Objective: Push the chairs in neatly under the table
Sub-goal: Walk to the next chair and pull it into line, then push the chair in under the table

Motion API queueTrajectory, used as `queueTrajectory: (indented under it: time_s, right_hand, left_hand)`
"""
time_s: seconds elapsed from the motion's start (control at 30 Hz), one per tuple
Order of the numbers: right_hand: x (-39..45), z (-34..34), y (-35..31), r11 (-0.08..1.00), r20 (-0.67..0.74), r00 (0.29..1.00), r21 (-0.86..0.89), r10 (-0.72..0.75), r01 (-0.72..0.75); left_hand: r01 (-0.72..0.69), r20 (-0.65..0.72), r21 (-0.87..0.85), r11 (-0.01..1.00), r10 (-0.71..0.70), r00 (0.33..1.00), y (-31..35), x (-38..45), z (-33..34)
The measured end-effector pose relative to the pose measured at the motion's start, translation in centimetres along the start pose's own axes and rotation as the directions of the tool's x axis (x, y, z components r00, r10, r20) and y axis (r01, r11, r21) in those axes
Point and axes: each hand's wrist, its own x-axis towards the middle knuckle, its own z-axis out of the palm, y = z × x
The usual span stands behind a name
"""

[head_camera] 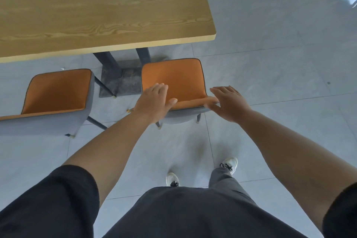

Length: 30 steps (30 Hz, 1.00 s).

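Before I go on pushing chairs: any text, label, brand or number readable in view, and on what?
None readable.
Table: bare wood grain, no print.
Right chair and left chair: plain orange seats, no tags visible.
Shoes: too small to tell any brand.
Black sleeves: no print visible.
Left hand and right hand are at the right chair's back.

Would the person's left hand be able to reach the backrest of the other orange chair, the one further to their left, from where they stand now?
Probably yes. The left hand rests at the backrest of the right chair, and only bare floor lies between it and the left chair. Nothing blocks a sideways reach, though a small step might help.
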Motion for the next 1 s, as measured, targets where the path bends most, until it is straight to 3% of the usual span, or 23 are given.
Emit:
queueTrajectory:
  time_s: [0.37,0.57,1.0]
  right_hand:
    - [-0.6,-6.9,16.9,0.995,-0.147,0.984,-0.003,0.1,-0.101]
    - [-0.7,-10.9,25.3,0.992,-0.185,0.977,-0.04,0.11,-0.12]
    - [4.2,-14.2,37.7,0.972,-0.233,0.946,-0.022,0.225,-0.236]
  left_hand:
    - [-0.119,-0.02,0.187,0.975,0.125,0.992,16.1,13.0,-1.0]
    - [-0.127,-0.022,0.207,0.97,0.134,0.991,24.4,19.3,-1.5]
    - [-0.238,-0.012,0.214,0.947,0.247,0.969,31.6,33.7,-1.6]
